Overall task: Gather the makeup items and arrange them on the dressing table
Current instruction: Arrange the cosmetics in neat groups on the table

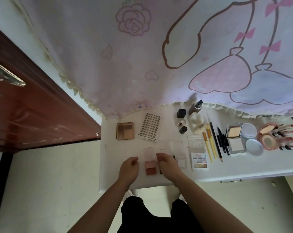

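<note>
A person stands at a white counter (112,165) and looks down on both forearms. The left hand (129,169) and right hand (167,165) flank an open blush palette (150,167), fingers (159,157) curled; whether either hand touches it cannot be told. Farther back lie a brown eyeshadow palette (125,131) and, just beside it, a lash sheet (150,127). To the right come a glitter palette (199,161), a row of pencils (211,143), an open powder compact (235,138) and lipsticks (287,138). A cartoon-printed curtain (142,47) hangs behind, with a red-brown door (24,106) at left.
</note>
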Demonstrator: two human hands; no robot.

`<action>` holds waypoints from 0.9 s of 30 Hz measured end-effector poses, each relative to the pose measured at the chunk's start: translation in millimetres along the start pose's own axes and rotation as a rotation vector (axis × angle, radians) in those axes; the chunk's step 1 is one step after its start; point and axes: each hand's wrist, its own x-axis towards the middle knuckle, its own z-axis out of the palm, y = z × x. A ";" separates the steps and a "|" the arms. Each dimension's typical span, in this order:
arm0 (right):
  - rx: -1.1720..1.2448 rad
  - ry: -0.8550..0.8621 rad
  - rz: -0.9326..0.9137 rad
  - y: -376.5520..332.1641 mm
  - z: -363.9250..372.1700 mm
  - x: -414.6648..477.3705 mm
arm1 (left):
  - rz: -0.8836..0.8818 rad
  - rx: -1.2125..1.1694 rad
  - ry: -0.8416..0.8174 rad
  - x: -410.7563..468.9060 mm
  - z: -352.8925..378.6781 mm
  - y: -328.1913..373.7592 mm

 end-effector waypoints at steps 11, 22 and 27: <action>-0.339 0.098 -0.294 -38.7 -3.5 35.1 | 0.222 0.452 0.183 67.7 -51.4 26.7; -1.052 -0.064 -0.665 -107.7 42.9 122.3 | 0.094 -0.078 0.058 87.3 -88.6 9.8; -0.995 -0.040 -0.669 -115.7 45.8 115.5 | -0.014 -0.353 0.046 90.2 -97.3 15.0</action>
